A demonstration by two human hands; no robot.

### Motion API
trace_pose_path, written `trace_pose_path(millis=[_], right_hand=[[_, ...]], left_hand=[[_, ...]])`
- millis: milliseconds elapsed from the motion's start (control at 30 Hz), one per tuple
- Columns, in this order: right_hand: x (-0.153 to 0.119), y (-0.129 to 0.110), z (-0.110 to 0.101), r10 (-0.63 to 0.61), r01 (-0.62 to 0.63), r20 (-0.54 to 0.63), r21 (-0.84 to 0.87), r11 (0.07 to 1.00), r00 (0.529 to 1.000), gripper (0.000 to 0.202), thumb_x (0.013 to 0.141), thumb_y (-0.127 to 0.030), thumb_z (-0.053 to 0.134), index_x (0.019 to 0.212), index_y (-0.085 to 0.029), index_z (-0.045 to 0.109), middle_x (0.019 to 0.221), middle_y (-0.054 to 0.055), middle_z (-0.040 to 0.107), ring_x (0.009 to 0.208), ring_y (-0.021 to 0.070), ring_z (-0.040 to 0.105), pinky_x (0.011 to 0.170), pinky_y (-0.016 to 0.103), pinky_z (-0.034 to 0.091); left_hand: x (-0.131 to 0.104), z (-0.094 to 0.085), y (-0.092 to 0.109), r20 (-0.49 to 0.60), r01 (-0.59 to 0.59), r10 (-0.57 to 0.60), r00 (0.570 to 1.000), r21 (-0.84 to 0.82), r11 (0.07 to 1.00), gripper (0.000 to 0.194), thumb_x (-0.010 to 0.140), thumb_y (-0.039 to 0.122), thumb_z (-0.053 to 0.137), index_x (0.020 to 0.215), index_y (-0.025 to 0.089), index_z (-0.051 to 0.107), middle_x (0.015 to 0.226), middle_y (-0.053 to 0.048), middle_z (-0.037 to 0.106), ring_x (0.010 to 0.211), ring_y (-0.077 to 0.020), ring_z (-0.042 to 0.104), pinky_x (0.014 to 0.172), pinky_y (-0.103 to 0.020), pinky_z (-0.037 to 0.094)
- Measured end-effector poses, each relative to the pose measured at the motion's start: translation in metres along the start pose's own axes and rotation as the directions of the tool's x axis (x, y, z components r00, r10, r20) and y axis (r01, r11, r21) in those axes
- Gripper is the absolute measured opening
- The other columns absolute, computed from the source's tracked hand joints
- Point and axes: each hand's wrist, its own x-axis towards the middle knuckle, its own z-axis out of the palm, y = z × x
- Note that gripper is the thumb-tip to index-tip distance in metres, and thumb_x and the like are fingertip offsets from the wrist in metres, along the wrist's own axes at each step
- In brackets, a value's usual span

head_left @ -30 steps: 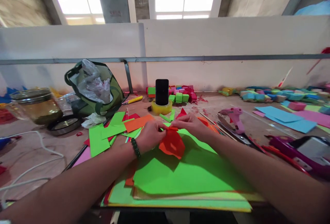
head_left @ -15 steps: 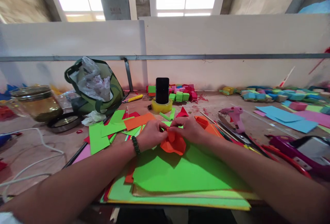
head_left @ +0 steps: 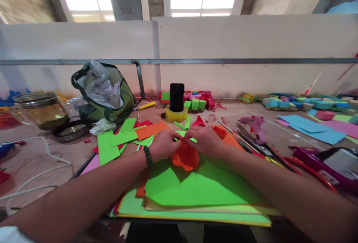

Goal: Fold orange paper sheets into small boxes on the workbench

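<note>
Both hands meet at the top of an orange paper piece [head_left: 185, 158], a rounded, cut shape with a wavy lower edge. My left hand [head_left: 165, 144] pinches it from the left, thumb and fingers pressed together. From the right, my right hand [head_left: 205, 140] pinches the same spot, fingertips touching the left ones. The fingers hide the upper part of the piece. Under it lies a stack of bright green sheets [head_left: 212, 187]. Just beyond the hands are a red folded paper point [head_left: 199, 120] and small green strips [head_left: 183, 123].
A phone [head_left: 176, 97] stands in a yellow tape roll [head_left: 176, 114]. Green paper cards [head_left: 109, 148] lie left, near an open bag [head_left: 123, 97] and a glass jar [head_left: 44, 114]. To the right are a pink glue gun [head_left: 256, 125], red-handled scissors [head_left: 310, 172] and a purple device [head_left: 327, 168].
The orange paper has turned slightly, its lower edge shifting left, and the folded bit at its top no longer shows. Both hands stay pinched close together.
</note>
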Motion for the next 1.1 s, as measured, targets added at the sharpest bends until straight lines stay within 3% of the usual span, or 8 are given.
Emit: trace_pose_path(millis=[200,333,467,767,1100], right_hand=[[-0.002,0.001,-0.003,0.077,-0.079,0.054,0.054,0.995,0.996,0.015,0.087,-0.024,0.057,0.091,-0.019,0.071,0.091,0.005,0.073,0.086,0.0193,0.065,0.07,0.027,0.041],[-0.002,0.005,-0.002,0.071,-0.077,0.052,0.118,0.99,0.996,0.02,0.09,-0.028,0.054,0.093,-0.019,0.071,0.091,0.006,0.073,0.084,0.0186,0.065,0.071,0.026,0.042],[-0.002,0.01,-0.002,0.103,-0.118,0.072,0.231,0.966,0.992,0.022,0.091,-0.027,0.052,0.087,-0.017,0.071,0.084,0.005,0.072,0.077,0.0165,0.063,0.067,0.024,0.041],[0.0,0.019,0.006,0.097,-0.117,0.068,0.481,0.869,0.993,0.022,0.089,-0.024,0.05,0.083,-0.015,0.07,0.074,0.003,0.066,0.068,0.0129,0.056,0.061,0.022,0.037],[-0.001,0.015,0.003,0.131,-0.156,0.085,0.508,0.847,0.988,0.014,0.082,-0.028,0.063,0.083,-0.018,0.073,0.076,0.002,0.07,0.069,0.0132,0.061,0.061,0.022,0.039]], left_hand=[[-0.002,-0.002,0.005,-0.023,-0.001,0.003,1.0,0.082,0.997,0.034,0.071,0.017,0.054,0.096,0.019,0.077,0.074,-0.003,0.073,0.064,-0.0135,0.061,0.06,-0.02,0.046],[-0.002,-0.001,0.006,-0.03,-0.001,0.003,1.0,0.046,0.999,0.038,0.07,0.014,0.051,0.098,0.018,0.076,0.063,-0.002,0.069,0.056,-0.0117,0.057,0.052,-0.019,0.041],[-0.003,-0.002,0.008,0.041,0.038,-0.037,0.998,-0.02,0.999,0.039,0.071,0.014,0.049,0.099,0.015,0.076,0.052,0.001,0.061,0.047,-0.0099,0.051,0.045,-0.018,0.035],[-0.001,-0.002,0.004,0.02,0.024,-0.024,1.0,-0.005,1.0,0.037,0.073,0.015,0.048,0.097,0.017,0.077,0.063,-0.001,0.067,0.051,-0.0091,0.048,0.048,-0.018,0.035],[-0.006,-0.004,0.006,0.021,0.008,-0.01,1.0,0.112,0.994,0.034,0.08,0.023,0.049,0.1,0.023,0.076,0.062,-0.001,0.068,0.054,-0.0109,0.051,0.049,-0.018,0.035]])
